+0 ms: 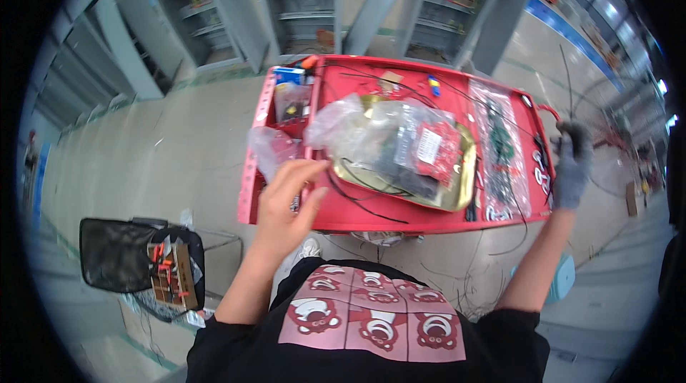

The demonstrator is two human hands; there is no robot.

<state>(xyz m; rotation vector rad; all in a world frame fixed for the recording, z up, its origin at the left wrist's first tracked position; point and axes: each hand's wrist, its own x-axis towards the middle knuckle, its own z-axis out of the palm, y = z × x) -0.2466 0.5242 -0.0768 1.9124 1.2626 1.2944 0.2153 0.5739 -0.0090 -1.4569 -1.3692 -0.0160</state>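
My left hand [284,208] is bare and hovers over the near left part of a red tray-topped cart [386,222]. Its thumb and fingers are apart, with nothing between them. Close by lies a clear plastic bag [273,148] in the cart's left compartment. My right hand [573,172], in a grey glove, is just off the cart's right edge, near a red curved handle [549,110]. Whether its fingers grip anything is unclear. Mid-cart, a gold-coloured tray [457,204] bears clear plastic bags [382,133] and a bag of small red parts [437,151].
A long clear bag [504,158] of dark and green parts lies on the cart's right side. Loose black cables [371,211] cross its surface. To the left stands a black chair [114,254] with a cardboard box of tools [171,276]. Grey cabinets [304,11] line the far side.
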